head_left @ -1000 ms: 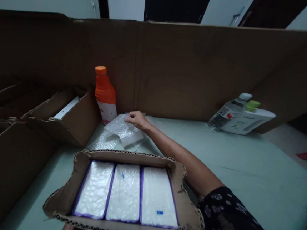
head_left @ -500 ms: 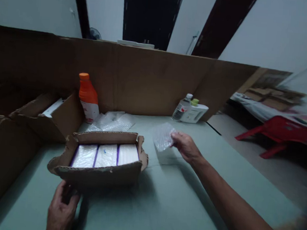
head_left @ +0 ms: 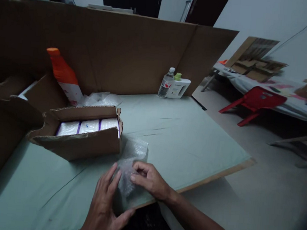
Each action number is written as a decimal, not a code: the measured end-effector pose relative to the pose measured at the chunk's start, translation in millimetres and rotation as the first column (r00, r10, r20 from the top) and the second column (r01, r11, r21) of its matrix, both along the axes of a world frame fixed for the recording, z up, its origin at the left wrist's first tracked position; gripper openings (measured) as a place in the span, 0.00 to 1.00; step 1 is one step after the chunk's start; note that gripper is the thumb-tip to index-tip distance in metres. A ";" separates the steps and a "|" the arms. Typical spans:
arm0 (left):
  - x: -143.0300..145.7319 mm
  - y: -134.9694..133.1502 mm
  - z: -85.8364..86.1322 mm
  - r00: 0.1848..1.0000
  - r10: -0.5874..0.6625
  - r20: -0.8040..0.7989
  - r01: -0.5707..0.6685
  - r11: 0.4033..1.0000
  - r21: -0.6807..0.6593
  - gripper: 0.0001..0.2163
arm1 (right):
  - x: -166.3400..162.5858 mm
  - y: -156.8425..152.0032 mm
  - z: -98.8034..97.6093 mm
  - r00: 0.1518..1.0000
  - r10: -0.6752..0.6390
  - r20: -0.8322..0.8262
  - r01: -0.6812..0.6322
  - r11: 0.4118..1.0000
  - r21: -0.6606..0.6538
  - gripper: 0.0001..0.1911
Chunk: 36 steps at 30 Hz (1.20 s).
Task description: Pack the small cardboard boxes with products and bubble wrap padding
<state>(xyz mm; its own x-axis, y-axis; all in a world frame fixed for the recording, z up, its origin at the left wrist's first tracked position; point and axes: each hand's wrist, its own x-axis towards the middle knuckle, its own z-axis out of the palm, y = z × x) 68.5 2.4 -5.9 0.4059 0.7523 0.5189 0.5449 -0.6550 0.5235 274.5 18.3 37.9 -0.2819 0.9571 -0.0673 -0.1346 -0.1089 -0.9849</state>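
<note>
A piece of bubble wrap (head_left: 135,150) lies at the table's near edge, clear and crumpled toward the front. My right hand (head_left: 151,181) pinches it between thumb and curled fingers. On its left side my left hand (head_left: 105,202) is spread, fingers stretched and thumb apart, with the fingertips at the wrap's edge; whether they press on it I cannot tell. Left of the wrap stands an open cardboard box (head_left: 86,143) with ragged rims. Inside it are white packs (head_left: 89,126) with purple edges, side by side in a row.
An orange-capped bottle (head_left: 65,75) leans beside more bubble wrap (head_left: 101,99) at the back left. A water bottle (head_left: 166,82) and a white jug (head_left: 178,88) stand by the cardboard wall (head_left: 137,52). Larger cardboard boxes (head_left: 4,127) occupy the left. A red chair (head_left: 256,102) stands beyond.
My right hand has brought the bubble wrap down and toward me, to the near edge. My left hand has left the box and moved right, beside the wrap. The view has swung right.
</note>
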 end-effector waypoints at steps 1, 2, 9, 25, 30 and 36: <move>4.4 2.0 -0.3 0.999 0.023 0.033 -0.023 1.000 -0.002 0.31 | -4.3 -2.4 1.9 0.998 0.058 0.004 -0.058 0.997 0.048 0.17; 5.8 4.4 -1.0 0.995 0.055 0.078 -0.054 0.998 -0.022 0.26 | -5.8 -4.7 3.7 0.995 0.096 0.027 -0.098 0.990 0.099 0.16; -15.0 14.8 20.3 0.890 0.388 0.240 -0.215 0.821 -0.529 0.15 | 35.4 13.3 -11.9 0.711 -0.341 0.615 -0.057 0.844 0.533 0.35; -78.1 9.3 10.0 0.785 0.617 -0.061 -0.463 0.518 -0.719 0.35 | 61.5 73.3 -21.3 0.702 -0.228 0.675 -0.040 0.933 0.357 0.08; -83.6 -2.2 11.8 0.772 0.628 -0.097 -0.598 0.666 -0.446 0.32 | 50.7 54.8 -33.2 0.614 -0.463 0.639 -0.007 0.806 0.592 0.12; -47.9 18.1 -0.9 0.963 0.241 -0.122 -0.265 0.934 -0.241 0.14 | -2.7 20.4 -35.9 0.588 -0.164 0.792 -0.484 0.713 0.506 0.17</move>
<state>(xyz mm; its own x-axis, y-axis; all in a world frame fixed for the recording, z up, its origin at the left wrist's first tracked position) 20.6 20.5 -6.8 0.2204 0.9377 0.2684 0.7270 -0.3414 0.5957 271.8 38.7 2.0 -0.5856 0.7748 0.2383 0.6120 0.6154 -0.4967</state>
